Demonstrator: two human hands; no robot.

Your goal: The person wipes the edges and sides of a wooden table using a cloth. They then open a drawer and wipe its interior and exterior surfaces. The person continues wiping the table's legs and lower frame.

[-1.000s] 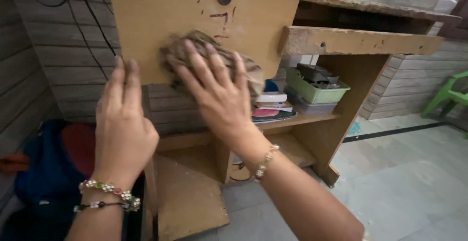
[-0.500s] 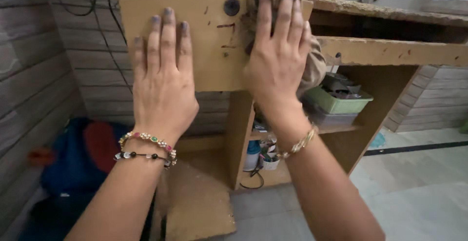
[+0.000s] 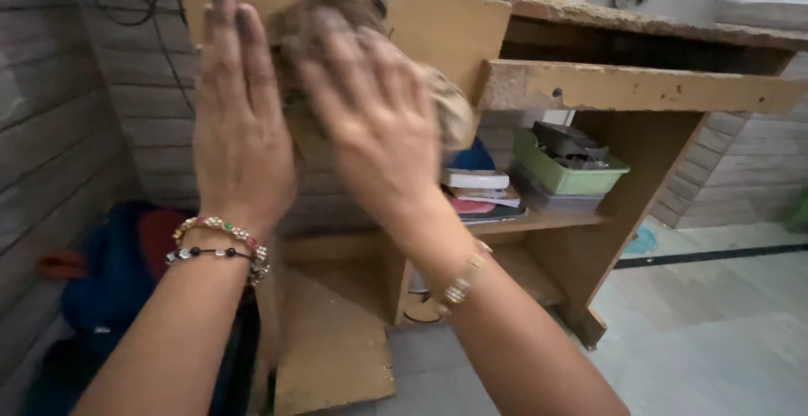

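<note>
Head view: both hands on an open cabinet door, a cloth under the right one.

The right hand (image 3: pixel 383 130) presses a crumpled brown cloth (image 3: pixel 324 20) flat against the upper part of the wooden door (image 3: pixel 438 24), fingers spread wide over it. The left hand (image 3: pixel 240 134) lies flat on the door just beside the cloth, fingers straight and close together, holding nothing. Behind, a shelf (image 3: pixel 539 222) carries a green tray (image 3: pixel 560 172) and stacked books (image 3: pixel 475 189) beneath the counter (image 3: pixel 640 20).
</note>
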